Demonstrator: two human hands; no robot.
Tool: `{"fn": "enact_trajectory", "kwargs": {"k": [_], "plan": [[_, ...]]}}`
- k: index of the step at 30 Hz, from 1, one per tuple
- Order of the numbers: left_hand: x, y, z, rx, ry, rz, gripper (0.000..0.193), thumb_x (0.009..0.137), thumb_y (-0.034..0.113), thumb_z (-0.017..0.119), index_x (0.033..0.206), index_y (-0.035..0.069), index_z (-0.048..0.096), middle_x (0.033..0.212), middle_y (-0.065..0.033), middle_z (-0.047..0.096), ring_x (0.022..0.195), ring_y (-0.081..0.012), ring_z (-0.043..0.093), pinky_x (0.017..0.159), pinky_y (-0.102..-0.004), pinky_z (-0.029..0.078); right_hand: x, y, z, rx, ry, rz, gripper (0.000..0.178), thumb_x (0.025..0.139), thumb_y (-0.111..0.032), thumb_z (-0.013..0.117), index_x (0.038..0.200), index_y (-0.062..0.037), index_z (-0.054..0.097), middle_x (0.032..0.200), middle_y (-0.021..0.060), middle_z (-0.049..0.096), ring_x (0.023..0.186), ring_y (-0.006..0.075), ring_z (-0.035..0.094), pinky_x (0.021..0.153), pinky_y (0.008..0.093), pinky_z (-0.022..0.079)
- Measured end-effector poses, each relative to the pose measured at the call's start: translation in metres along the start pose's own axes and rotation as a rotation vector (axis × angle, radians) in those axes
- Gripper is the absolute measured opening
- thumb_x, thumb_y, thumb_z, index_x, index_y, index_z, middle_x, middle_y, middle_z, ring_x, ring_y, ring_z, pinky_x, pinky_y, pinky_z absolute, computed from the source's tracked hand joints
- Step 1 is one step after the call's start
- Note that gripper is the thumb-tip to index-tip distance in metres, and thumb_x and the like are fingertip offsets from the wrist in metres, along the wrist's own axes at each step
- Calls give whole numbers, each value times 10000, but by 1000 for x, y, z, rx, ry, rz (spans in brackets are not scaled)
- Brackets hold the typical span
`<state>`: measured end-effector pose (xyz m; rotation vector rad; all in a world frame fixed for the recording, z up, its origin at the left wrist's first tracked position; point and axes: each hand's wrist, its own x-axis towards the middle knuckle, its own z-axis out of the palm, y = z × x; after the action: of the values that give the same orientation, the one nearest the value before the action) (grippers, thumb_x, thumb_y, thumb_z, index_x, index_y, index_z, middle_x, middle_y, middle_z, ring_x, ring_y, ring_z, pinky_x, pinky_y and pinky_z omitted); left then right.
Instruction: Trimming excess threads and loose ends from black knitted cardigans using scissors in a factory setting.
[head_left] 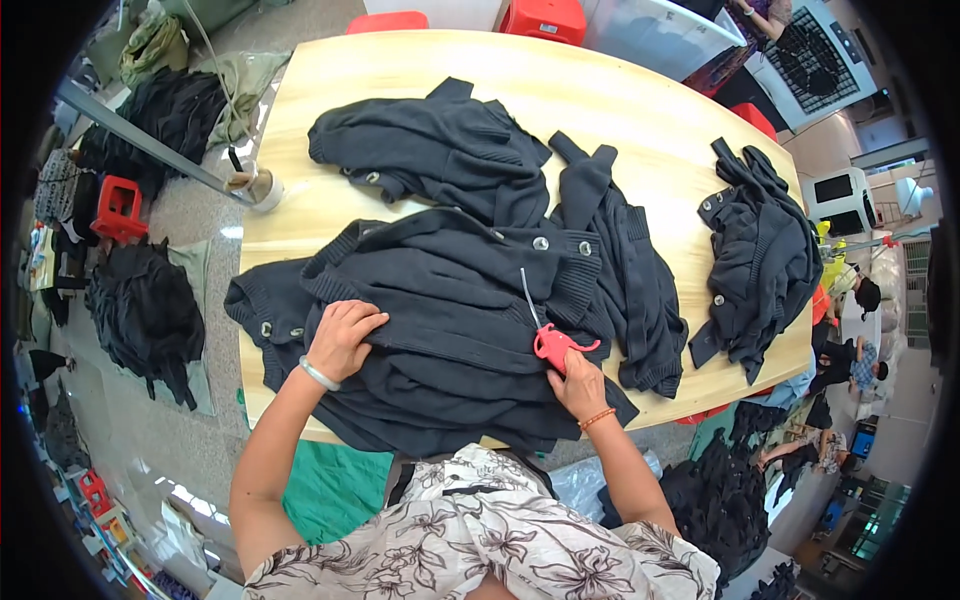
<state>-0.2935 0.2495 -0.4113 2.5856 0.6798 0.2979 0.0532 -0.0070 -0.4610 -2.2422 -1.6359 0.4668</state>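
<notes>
A dark knitted cardigan with ribbed cuffs and shiny round buttons lies spread across the near side of the table, its lower part hanging over the edge. On its left part rests my left hand, palm down, fingers loosely bent and thumb apart; I see nothing held in it. My right hand grips a red trigger tool with a long, thin, pale nozzle pointing away from me over the cloth. The fingers under its handle are partly hidden.
More dark knitted garments lie at the table's back, beside the cardigan and far right. A clear cup stands at the left edge of the wooden table. Red stools and garment piles surround it.
</notes>
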Motion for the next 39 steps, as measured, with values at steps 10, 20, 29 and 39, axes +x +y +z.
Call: {"fn": "enact_trajectory", "kwargs": {"k": [10, 20, 29, 39], "plan": [[-29, 22, -120, -861, 54, -478, 132, 905, 124, 616, 905, -7, 635, 757, 25, 583, 684, -66, 512, 626, -220, 409, 3, 19, -159, 400, -265, 135, 199, 786, -89, 690, 976, -30, 677, 780, 169, 675, 706, 252, 685, 683, 343, 520], [-72, -34, -14, 67, 309, -685, 361, 875, 107, 674, 1215, 21, 589, 1071, -115, 629, 1026, -259, 595, 910, -361, 466, 66, 58, -111, -310, -180, 173, 212, 866, -216, 639, 828, -8, 653, 779, 249, 666, 768, 412, 673, 692, 497, 540], [10, 165, 81, -123, 151, -57, 528, 728, 159, 759, 1214, 50, 584, 1289, -176, 542, 1200, -370, 521, 1004, -475, 415, -9, 38, -91, -219, 75, 69, 288, 801, 3, 639, 1061, 1, 517, 1209, 221, 513, 906, 389, 623, 747, 434, 531], [34, 161, 172, 92, -4, 102, 570, 815, 282, 707, 1352, 157, 565, 1536, -46, 385, 1461, -321, 257, 1181, -559, 128, -53, 59, -113, -77, -329, -198, 242, 724, -85, 711, 947, -79, 618, 830, 114, 644, 826, 332, 564, 733, 419, 468]]}}
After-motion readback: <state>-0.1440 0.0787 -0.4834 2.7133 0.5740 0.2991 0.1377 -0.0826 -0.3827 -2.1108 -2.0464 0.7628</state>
